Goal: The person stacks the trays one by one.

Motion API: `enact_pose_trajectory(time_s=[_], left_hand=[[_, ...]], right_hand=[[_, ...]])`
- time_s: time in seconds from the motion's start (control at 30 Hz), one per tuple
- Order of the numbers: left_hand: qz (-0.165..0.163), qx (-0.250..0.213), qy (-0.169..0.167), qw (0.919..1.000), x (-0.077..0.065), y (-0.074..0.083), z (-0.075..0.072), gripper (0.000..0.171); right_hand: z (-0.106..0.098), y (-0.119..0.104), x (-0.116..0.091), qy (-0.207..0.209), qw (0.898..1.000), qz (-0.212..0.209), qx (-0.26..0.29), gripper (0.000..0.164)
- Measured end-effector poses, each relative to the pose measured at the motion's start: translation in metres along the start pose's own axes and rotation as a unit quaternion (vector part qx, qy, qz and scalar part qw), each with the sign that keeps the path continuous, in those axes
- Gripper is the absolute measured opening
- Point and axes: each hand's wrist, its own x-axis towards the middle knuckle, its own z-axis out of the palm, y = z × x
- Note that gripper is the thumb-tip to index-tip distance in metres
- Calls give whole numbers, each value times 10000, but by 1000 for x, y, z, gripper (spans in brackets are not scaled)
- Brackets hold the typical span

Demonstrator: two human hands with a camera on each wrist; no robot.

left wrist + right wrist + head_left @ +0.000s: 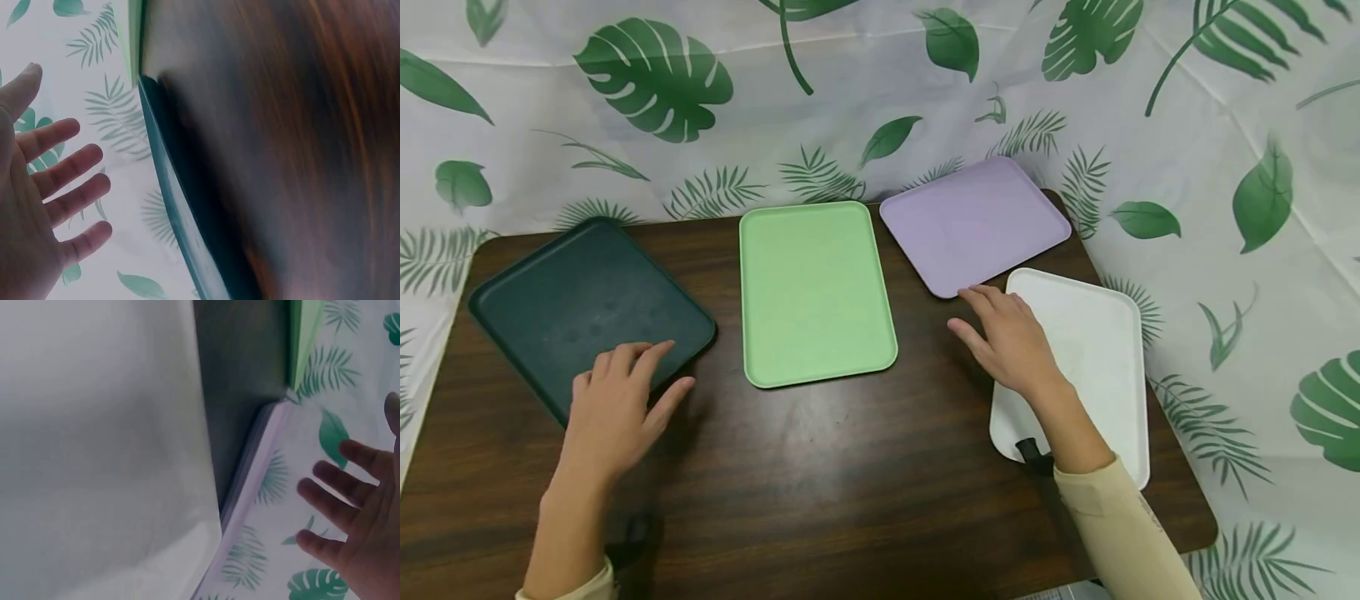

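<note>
In the head view my left hand (613,408) hovers over the near right part of a dark green tray (595,304), holding nothing. Its fingers show spread and relaxed in the left wrist view. My right hand (1011,342) is above the left edge of a white tray (1090,367), close to the near corner of a purple tray (977,221). Loosely extended fingers (331,503) with nothing in them appear in the right wrist view. Between the hands, farther back, lies a light green tray (816,292).
All the trays lie on a dark brown wooden table (820,492) with rounded corners. A white cloth (820,125) printed with green leaves hangs behind the table and along its right side. Something pale grey (1067,592) shows at the bottom edge.
</note>
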Motion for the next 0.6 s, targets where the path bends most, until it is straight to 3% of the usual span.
enact_pose_trajectory(time_s=[0.1, 0.23, 0.37, 0.6], left_hand=[[-34, -234, 103, 9997, -1, 3, 2, 47], [-187, -603, 68, 9980, 0, 9, 5, 32], [-635, -916, -299, 9933, 1, 16, 9, 26], [-1281, -1242, -1154, 9772, 6, 27, 16, 39]], right_hand=[[2, -7, 2, -4, 9995, 205, 237, 58], [6, -17, 4, -264, 9936, 807, 741, 57], [11, -27, 8, -833, 9806, 1257, 1251, 56], [25, -46, 15, -1625, 9673, 1270, 1478, 49]])
